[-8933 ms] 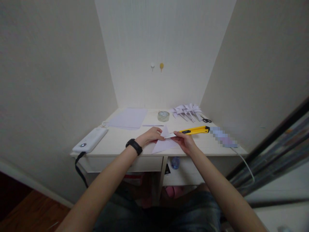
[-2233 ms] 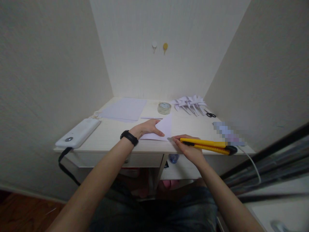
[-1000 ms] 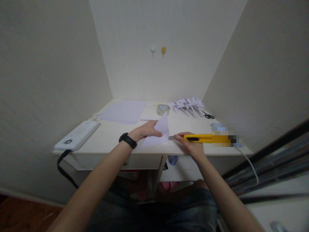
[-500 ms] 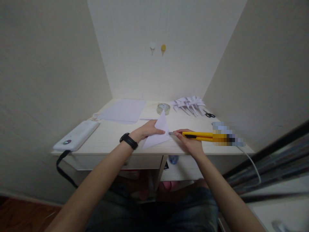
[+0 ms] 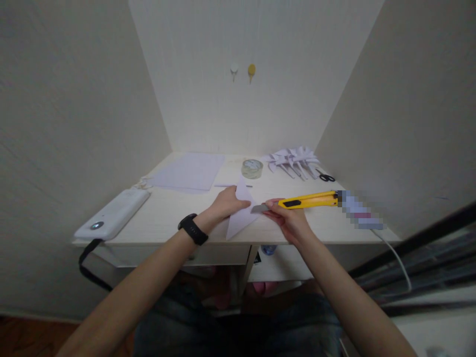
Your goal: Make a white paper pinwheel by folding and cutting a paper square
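Note:
My left hand (image 5: pixel 227 202), with a black watch on its wrist, grips a folded sheet of white paper (image 5: pixel 240 220) over the front of the desk. Its thumb lies on top of the paper. In my right hand (image 5: pixel 288 218) is a yellow utility knife (image 5: pixel 310 200), held near its front end. The bare grey blade points left and lies against the paper, close to my left thumb. Whether the blade is inside the fold I cannot tell.
Behind my hands stands a roll of clear tape (image 5: pixel 252 169). Several paper pinwheels (image 5: pixel 293 159) lie at the back right beside black scissors (image 5: pixel 326 177). White sheets (image 5: pixel 189 171) and a white device with a black strap (image 5: pixel 113 214) are on the left. A blurred-out object with a cable lies right.
The knife's blade has moved left onto the paper, and more of it shows. The handle's rear end has swung up. The paper has turned slightly in my left hand.

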Tool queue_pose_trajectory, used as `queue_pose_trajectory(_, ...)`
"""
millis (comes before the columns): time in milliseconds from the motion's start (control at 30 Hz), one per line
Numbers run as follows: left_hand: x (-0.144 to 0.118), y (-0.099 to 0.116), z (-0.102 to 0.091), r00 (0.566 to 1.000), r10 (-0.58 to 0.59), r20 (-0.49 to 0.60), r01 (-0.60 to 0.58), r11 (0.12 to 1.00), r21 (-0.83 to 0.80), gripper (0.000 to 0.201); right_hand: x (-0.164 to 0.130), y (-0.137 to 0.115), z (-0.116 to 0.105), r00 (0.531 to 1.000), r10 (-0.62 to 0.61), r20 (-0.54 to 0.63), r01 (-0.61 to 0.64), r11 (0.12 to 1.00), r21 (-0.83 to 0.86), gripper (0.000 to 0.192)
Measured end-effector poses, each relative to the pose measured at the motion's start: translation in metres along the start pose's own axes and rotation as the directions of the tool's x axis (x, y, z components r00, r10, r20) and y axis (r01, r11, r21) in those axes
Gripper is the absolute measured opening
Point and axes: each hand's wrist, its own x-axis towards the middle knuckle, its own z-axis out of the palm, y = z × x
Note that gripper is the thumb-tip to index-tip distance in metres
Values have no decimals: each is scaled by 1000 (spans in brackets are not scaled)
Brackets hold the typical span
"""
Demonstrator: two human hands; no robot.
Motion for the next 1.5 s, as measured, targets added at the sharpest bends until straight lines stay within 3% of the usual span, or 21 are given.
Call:
queue_pose_trajectory(67,-8,2,-10,993,-36,-109,62,968,245,67,1,-2,-1,997,63,35,-63,998,-2,28)
queue_pose_trajectory(167,-10,6,-23,981,127,-147,-43,880,473,62,3,-5,-3,995,83,59,-82,996,-18,25)
queue_pose_trajectory(200,-7,8,-25,973,209,-96,-135,855,501,57,4,-5,-3,994,88,62,-87,996,-19,24)
queue_pose_trajectory(267,4,12,-28,935,339,110,-349,812,467,53,5,-6,-4,992,108,70,-106,994,-23,24)
queue_pose_trajectory(333,17,17,-27,886,345,309,-448,806,386,53,6,-7,-5,989,128,79,-126,992,-25,24)
queue_pose_trajectory(433,34,23,-22,864,258,433,-416,850,324,54,5,-6,-6,991,114,73,-114,993,-10,24)
queue_pose_trajectory(667,46,24,-16,848,149,508,-357,869,342,59,1,0,-8,998,10,-68,-1,991,133,23)
queue_pose_trajectory(867,44,23,-18,867,189,462,-380,850,365,71,0,-2,-7,992,-25,-127,47,983,178,21)
queue_pose_trajectory(967,42,22,-18,862,190,469,-394,834,387,65,0,-3,-6,989,-12,-150,43,977,208,20)
queue_pose_trajectory(1167,41,17,-17,840,124,528,-431,744,511,65,-2,-5,-4,987,-30,-156,64,973,223,23)
queue_pose_trajectory(1300,37,13,-18,843,169,511,-473,685,553,71,-2,-4,-5,990,-18,-137,48,974,222,27)
queue_pose_trajectory(1500,33,12,-22,857,130,499,-423,730,537,78,-2,-2,-7,992,-30,-123,54,979,197,27)
